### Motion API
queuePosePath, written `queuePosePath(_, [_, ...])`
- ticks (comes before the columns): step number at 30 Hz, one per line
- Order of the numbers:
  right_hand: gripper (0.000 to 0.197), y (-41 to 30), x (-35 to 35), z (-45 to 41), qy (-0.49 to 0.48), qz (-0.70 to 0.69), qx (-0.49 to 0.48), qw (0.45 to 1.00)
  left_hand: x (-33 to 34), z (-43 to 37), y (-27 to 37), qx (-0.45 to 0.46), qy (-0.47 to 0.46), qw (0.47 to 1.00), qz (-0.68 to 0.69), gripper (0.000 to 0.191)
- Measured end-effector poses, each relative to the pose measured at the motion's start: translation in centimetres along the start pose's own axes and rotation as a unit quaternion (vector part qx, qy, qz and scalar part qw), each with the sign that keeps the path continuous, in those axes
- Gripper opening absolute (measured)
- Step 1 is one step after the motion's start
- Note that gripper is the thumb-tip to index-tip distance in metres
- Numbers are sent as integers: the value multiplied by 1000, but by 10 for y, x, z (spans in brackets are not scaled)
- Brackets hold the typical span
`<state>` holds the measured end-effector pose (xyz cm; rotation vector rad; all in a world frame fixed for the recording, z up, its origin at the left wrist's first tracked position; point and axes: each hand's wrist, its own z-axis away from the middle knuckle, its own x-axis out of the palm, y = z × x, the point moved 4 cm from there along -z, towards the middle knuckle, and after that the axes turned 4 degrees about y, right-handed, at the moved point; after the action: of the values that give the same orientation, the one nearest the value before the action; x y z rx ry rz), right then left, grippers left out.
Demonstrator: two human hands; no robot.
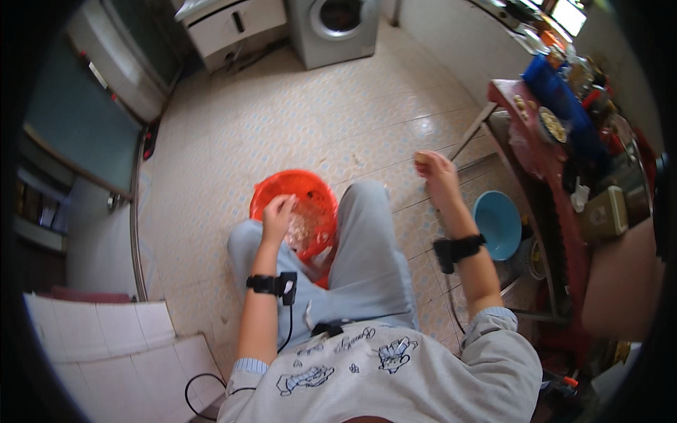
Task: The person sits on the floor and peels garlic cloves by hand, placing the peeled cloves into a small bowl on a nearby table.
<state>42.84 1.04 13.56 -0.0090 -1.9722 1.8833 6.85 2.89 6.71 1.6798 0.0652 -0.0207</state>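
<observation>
An orange-red plastic basin (pixel 322 206) with whitish scraps in its bottom stands on the floor between my knees. Over its left part is my left hand (pixel 278 211), fingers drawn together; whether they pinch anything is too small to tell. My right hand (pixel 436 172) is held out to the right above the floor tiles, with a small tan piece (pixel 421 157) between its fingertips. On the red table to the right sits a bowl (pixel 552 125) of pale pieces, and several similar pale pieces (pixel 520 103) lie beside it.
A light blue basin (pixel 497 224) stands on the floor by the red table (pixel 506 91), near my right forearm. The table also bears a blue container (pixel 563 106) and a tan box (pixel 605 214). Ahead is a washing machine (pixel 338 31); a low tiled ledge (pixel 121 328) lies at left.
</observation>
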Motion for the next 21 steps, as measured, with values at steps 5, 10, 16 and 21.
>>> queuePosePath(5, [20,97,153,31,-122,-196,144,962,6,8,52,58,1,995,-81,21])
queuePosePath(10, [22,132,213,66,-160,-212,188,946,-17,14,31,9,36,999,37,26])
queuePosePath(16, [28,140,227,67,-198,-56,137,969,-36,16,-3,-38,59,994,88,26])
queuePosePath(21, [27,163,231,60,-221,-5,126,967,-42,12,-29,-58,139,985,90,18])
